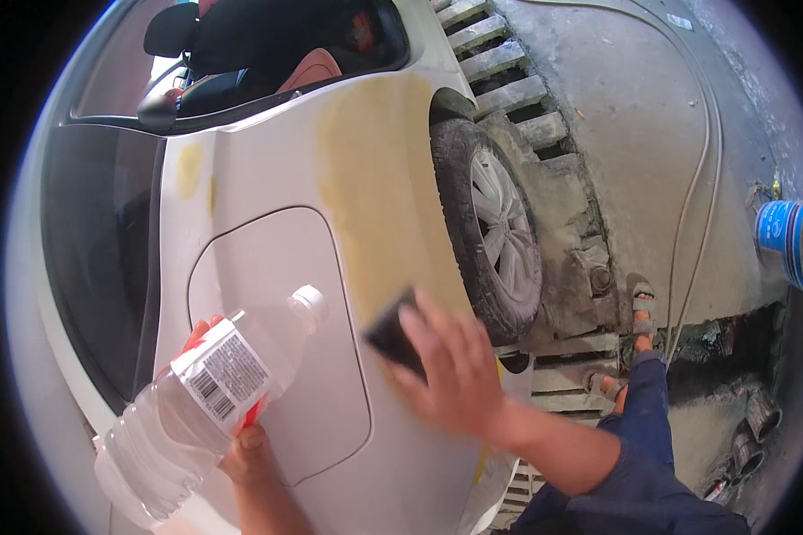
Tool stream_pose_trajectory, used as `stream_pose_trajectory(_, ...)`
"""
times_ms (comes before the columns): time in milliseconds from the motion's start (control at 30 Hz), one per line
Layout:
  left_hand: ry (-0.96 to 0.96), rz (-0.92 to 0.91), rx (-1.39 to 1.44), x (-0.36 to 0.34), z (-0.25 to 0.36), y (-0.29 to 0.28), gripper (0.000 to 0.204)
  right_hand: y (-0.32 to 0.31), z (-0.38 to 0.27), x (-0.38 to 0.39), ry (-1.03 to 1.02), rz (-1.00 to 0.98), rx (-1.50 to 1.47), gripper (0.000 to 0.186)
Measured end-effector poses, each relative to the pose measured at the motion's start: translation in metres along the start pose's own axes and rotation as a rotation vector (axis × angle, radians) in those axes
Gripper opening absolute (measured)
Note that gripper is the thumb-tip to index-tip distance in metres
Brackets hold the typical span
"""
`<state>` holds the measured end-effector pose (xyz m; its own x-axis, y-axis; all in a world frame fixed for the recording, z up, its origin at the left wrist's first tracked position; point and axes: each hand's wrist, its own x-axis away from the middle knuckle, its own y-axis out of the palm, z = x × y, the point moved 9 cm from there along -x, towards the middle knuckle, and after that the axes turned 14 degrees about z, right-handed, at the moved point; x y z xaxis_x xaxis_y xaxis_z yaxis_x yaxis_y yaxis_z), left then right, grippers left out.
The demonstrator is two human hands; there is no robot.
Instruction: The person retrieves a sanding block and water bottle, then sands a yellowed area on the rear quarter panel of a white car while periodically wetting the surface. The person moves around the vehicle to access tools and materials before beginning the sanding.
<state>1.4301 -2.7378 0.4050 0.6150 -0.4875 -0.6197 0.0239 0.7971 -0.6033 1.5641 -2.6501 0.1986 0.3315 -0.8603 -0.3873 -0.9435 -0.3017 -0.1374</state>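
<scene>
In the head view, the left hand (241, 437) had its fingers wrapped around a clear, ribbed plastic water bottle (201, 406) with a white cap and a white barcode label, held tilted with the cap pointing up and right, just over the car's white rear quarter panel (277, 294). The bottle hung in front of the rounded fuel filler flap (285, 357) set into that panel.

The right hand (451, 366) lay flat with fingers spread, pressing a dark rectangular sanding block (393, 337) against the panel at the lower end of a broad yellowish patch of filler (384, 187), just beside the wheel arch. A smaller yellowish spot (188, 169) sat further left, near the dark rear window (98, 250).

To the right stood the rear tyre with its silver alloy wheel (500, 227), above a slatted concrete drain grate (509, 80). A pale hose (700, 178) curved across the grey concrete floor, and a blue round tin (790, 241) stood well apart at the right edge. The person's sandalled foot (642, 308) rested near the grate.
</scene>
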Motion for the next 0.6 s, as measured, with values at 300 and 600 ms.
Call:
stream_pose_trajectory(300, 0.048, 0.036, -0.086, -0.003, 0.001, -0.003, 0.113, 0.028, 0.03, -0.08, -0.024, 0.127, 0.05, 0.064)
stream_pose_trajectory(600, -0.062, 0.023, -0.035, -0.001, 0.002, 0.015, 0.115, 0.029, 0.044, -0.116, 0.019, 0.128, 0.03, 0.064)
